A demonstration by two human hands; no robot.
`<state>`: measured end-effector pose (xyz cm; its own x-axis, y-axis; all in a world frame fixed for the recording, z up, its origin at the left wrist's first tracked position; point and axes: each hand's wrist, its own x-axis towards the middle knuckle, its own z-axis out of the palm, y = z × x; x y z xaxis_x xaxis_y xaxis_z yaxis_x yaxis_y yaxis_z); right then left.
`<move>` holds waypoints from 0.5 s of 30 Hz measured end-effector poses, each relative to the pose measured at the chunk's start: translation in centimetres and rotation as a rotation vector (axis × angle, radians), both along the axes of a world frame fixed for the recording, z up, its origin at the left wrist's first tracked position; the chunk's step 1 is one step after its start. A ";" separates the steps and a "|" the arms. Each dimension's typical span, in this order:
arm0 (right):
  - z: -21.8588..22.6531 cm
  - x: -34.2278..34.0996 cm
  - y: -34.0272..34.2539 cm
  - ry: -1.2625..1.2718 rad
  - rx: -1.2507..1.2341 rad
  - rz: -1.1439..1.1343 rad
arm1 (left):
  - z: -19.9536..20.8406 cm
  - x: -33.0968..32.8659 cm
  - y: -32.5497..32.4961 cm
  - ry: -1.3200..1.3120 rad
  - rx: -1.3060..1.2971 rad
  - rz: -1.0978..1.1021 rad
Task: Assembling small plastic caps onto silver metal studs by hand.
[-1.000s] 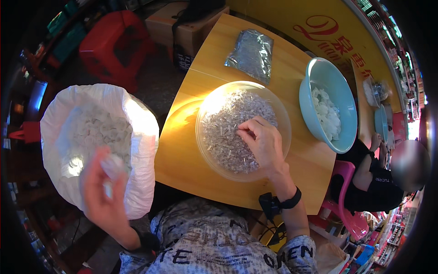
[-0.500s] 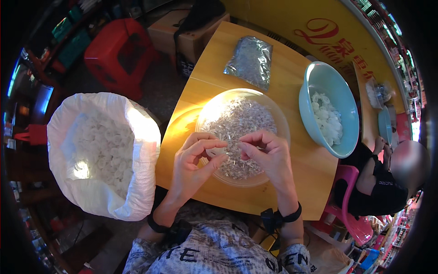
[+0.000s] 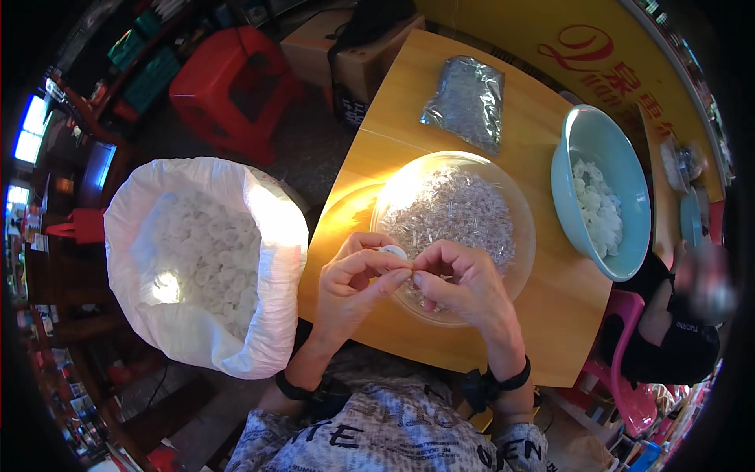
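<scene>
My left hand [image 3: 352, 285] is closed in a pinch, with a small white round plastic piece [image 3: 394, 252] showing at its fingers. My right hand [image 3: 470, 289] meets it, thumb and forefinger pressed together; whatever lies between those fingertips is too small to make out. Both hands are above the near edge of a round translucent tub [image 3: 525, 236], which holds many short clear plastic pieces [image 3: 452, 206]. To the left stands a large white woven sack [image 3: 275, 315], its rim rolled open, full of whitish translucent pieces [image 3: 208, 256] resembling the one in my left hand.
A light blue basin [image 3: 562, 189] with white pieces sits at the right of the wooden table [image 3: 543, 338]. A clear bag of small parts [image 3: 469, 102] lies at the far side. Beyond are a red stool [image 3: 228, 86] and a cardboard box [image 3: 377, 59]. Another person [image 3: 676, 338] sits at the right.
My hands have come together, fingertips now meeting. The white round piece now shows in my left hand. The whole view has shifted, so the tub, sack and basin appear farther right.
</scene>
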<state>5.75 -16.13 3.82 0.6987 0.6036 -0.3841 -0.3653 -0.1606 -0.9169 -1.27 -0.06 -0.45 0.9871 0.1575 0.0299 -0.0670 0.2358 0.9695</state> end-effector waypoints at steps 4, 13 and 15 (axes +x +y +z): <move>-0.5 -1.5 1.4 -0.106 0.047 -0.183 | -0.5 0.1 0.1 0.051 -0.222 0.066; -2.5 -2.9 3.4 -0.275 0.291 -0.502 | 0.2 0.5 0.7 0.173 -0.574 0.077; -2.5 -2.8 3.6 -0.283 0.331 -0.571 | 0.4 0.6 1.0 0.204 -0.555 0.093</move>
<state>2.97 -12.51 1.31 0.9859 0.1672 -0.0018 -0.0505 0.2876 -0.9564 -0.71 0.90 -0.09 0.9456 0.1809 -0.2703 0.0632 0.7130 0.6983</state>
